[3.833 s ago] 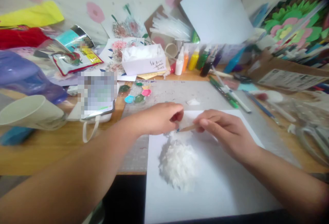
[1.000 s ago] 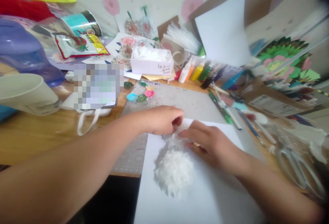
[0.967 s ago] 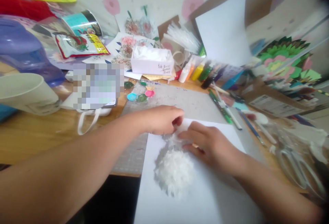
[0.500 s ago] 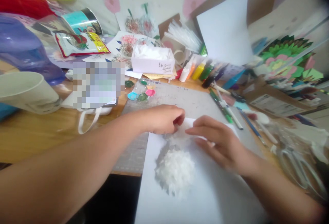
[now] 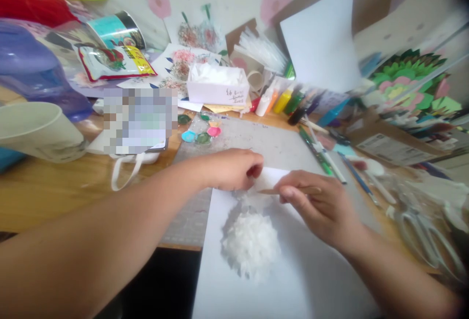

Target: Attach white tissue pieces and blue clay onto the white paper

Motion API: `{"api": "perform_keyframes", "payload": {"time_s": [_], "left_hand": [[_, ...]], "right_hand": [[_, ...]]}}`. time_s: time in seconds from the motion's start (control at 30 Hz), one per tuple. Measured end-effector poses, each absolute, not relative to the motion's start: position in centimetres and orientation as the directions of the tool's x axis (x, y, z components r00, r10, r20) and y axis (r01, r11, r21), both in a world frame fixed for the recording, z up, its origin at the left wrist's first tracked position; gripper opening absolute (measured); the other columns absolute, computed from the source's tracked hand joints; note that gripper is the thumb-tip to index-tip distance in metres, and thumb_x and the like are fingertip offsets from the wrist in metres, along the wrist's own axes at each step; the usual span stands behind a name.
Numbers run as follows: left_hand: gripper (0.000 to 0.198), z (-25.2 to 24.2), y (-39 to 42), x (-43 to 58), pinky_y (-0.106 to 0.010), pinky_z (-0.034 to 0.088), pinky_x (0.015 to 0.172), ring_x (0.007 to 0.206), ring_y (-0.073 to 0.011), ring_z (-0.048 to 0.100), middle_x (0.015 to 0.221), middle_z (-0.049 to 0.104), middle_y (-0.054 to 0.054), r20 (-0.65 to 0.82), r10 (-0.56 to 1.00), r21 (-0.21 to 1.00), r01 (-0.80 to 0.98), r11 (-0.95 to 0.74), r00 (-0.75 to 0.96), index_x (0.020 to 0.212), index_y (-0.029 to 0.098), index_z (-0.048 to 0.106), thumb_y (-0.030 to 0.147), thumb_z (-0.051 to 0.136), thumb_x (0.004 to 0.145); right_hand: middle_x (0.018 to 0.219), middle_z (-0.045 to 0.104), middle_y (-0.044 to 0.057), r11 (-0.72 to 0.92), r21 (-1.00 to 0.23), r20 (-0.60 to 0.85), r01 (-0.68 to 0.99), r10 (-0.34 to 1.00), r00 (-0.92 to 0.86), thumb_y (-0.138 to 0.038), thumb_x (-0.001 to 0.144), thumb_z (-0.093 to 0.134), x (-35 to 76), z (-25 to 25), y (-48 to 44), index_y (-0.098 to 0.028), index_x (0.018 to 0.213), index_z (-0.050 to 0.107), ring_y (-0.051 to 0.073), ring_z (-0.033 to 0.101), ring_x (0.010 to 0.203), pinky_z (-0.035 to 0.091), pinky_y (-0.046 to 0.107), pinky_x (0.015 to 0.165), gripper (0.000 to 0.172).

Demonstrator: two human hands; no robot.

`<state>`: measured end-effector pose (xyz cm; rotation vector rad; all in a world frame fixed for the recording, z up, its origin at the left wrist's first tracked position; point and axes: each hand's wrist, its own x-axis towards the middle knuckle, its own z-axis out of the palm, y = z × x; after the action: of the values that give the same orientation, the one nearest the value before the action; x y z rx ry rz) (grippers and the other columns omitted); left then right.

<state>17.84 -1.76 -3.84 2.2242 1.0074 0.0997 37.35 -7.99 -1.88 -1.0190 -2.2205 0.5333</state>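
Grey mat [image 5: 266, 140] free beyond hands [image 5: 237, 168] [image 5: 318, 204]; bottles [image 5: 283, 101] block far side, scissors [image 5: 429, 242] right.

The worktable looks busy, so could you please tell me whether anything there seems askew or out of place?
The teal can at back left seems to lie on its side rather than upright, and the white sheet beneath the fluffy white piece runs past the table's front edge instead of stopping short.

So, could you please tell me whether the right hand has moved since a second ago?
Yes: judged against the green pen, the right hand has shifted slightly to the right, nearer that pen.
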Motion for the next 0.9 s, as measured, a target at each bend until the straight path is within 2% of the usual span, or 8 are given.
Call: {"api": "perform_keyframes", "payload": {"time_s": [0.17, 0.4, 0.53, 0.9], "left_hand": [[0.015, -3.9, -1.8, 17.9, -0.025, 0.039, 0.061, 0.073, -0.0140, 0.051, 0.092, 0.056, 0.000, -0.203, 0.687, 0.619, 0.635, -0.462, 0.698, 0.084, 0.021, 0.052, 0.022, 0.057, 0.069], [0.012, -4.0, -1.8, 17.9, -0.025, 0.038, 0.060, 0.072, -0.0136, 0.051, 0.089, 0.055, 0.001, -0.172, 0.691, 0.617, 0.623, -0.480, 0.702, 0.081, 0.021, 0.052, 0.020, 0.057, 0.070], [0.013, -3.9, -1.8, 18.0, -0.024, 0.037, 0.059, 0.072, -0.0133, 0.051, 0.089, 0.056, 0.001, -0.175, 0.695, 0.611, 0.630, -0.479, 0.698, 0.081, 0.020, 0.053, 0.019, 0.059, 0.070], [0.017, -4.0, -2.0, 18.1, -0.024, 0.037, 0.061, 0.073, -0.0140, 0.052, 0.090, 0.057, 0.001, -0.194, 0.708, 0.625, 0.642, -0.444, 0.679, 0.082, 0.021, 0.053, 0.021, 0.065, 0.069]], "right_hand": [[0.062, 0.064, -0.002, 0.618, -0.557, 0.361, 0.554, 0.782, -0.508, -0.022, 0.088, 0.055, 37.0, -2.4, -8.0, -0.018, 0.073, 0.062, 0.008, 0.057, 0.053, 0.043, 0.019, 0.052, 0.018], [0.060, 0.060, -0.002, 0.658, -0.549, 0.423, 0.516, 0.751, -0.508, -0.017, 0.088, 0.052, 37.1, -1.7, -8.3, -0.018, 0.072, 0.060, 0.008, 0.055, 0.052, 0.041, 0.018, 0.050, 0.018], [0.060, 0.060, -0.002, 0.665, -0.543, 0.409, 0.512, 0.742, -0.531, -0.015, 0.087, 0.053, 37.0, -1.8, -8.2, -0.018, 0.072, 0.060, 0.008, 0.055, 0.052, 0.041, 0.018, 0.051, 0.017], [0.066, 0.061, 0.004, 0.733, -0.478, 0.397, 0.485, 0.672, -0.625, -0.016, 0.089, 0.051, 37.1, -3.8, -7.8, -0.012, 0.079, 0.062, 0.011, 0.054, 0.058, 0.041, 0.022, 0.055, 0.015]]}}
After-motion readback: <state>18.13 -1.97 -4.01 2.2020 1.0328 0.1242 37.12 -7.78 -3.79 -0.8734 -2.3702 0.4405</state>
